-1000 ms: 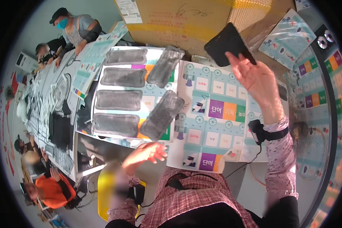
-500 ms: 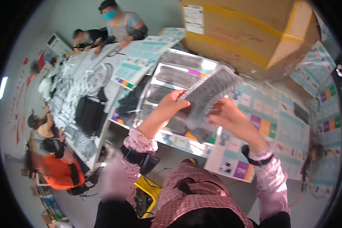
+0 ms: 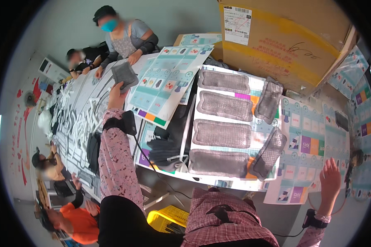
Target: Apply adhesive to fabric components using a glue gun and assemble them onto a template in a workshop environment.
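Note:
My left hand [image 3: 118, 96] reaches out over the long white table on the left, its fingers closed on the edge of a dark grey fabric piece [image 3: 125, 75]. That piece is roughly square and is held up in the air. Far to the right, my right hand [image 3: 330, 178] is raised with fingers stretched out and nothing in it. Between my hands, several grey, textured fabric pads [image 3: 222, 133] lie flat in a column on a printed sheet. Beside them, another grey pad [image 3: 268, 101] and a tilted grey pad [image 3: 268, 154] lie at angles.
A big cardboard box [image 3: 272, 45] stands behind the pads. Printed boards [image 3: 165, 84] overlap between the tables, near dark fabric [image 3: 167, 150]. A yellow basket [image 3: 163, 218] sits below. Several people work around the left table, including a person in orange [image 3: 80, 224].
Both hands were together on a grey fabric piece above the pads. Now they are far apart: the left has swung left with a grey piece, the right has moved right, empty.

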Demonstrator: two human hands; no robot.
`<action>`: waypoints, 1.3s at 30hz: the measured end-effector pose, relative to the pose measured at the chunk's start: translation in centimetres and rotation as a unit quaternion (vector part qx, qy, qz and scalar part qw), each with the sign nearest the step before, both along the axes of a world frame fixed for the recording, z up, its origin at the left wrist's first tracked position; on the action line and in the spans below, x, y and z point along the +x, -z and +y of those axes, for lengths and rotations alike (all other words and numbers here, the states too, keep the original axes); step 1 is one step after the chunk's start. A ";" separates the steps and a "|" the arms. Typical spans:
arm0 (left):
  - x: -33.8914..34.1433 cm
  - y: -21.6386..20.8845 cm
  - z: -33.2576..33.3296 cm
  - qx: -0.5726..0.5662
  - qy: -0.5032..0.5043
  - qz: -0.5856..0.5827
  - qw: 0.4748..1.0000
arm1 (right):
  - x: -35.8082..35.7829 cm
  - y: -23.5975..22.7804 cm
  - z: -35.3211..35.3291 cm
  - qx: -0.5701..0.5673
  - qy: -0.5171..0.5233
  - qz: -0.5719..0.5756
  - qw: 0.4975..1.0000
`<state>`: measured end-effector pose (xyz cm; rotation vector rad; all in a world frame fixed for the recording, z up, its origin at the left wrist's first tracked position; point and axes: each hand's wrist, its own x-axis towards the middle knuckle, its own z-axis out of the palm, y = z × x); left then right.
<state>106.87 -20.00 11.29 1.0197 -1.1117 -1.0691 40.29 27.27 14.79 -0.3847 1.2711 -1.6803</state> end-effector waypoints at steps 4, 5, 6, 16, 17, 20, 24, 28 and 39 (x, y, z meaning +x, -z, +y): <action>2.3 1.0 -3.8 0.030 0.003 0.008 1.000 | 0.9 -0.8 1.2 0.015 0.084 -0.008 0.996; 2.7 1.2 -4.6 0.035 0.005 0.008 0.999 | 0.5 -0.6 1.6 0.029 0.107 -0.008 0.994; 3.1 1.5 -5.1 0.041 0.007 0.008 0.999 | 0.2 -0.6 1.9 -0.014 0.042 -0.019 0.999; 4.9 3.2 -9.1 0.082 0.033 -0.009 0.996 | 2.7 -0.3 0.7 0.008 0.060 -0.005 0.998; 5.9 3.4 -9.8 0.060 0.046 -0.038 0.996 | 2.4 -0.1 0.7 0.014 0.055 0.004 0.998; 6.8 4.0 -11.0 -0.004 0.096 -0.124 0.988 | 2.6 0.2 1.0 0.023 0.059 0.021 0.998; 7.2 4.2 -12.7 -0.158 0.064 -0.621 0.765 | 3.8 -0.4 1.5 0.025 0.096 0.028 0.995; 10.7 3.5 -16.1 -0.128 0.136 -0.631 0.753 | 4.4 -0.4 0.5 0.018 0.117 0.021 0.993; 11.8 3.0 -16.7 -0.174 0.084 -0.698 0.690 | 2.8 -0.1 1.6 0.018 0.149 0.018 0.989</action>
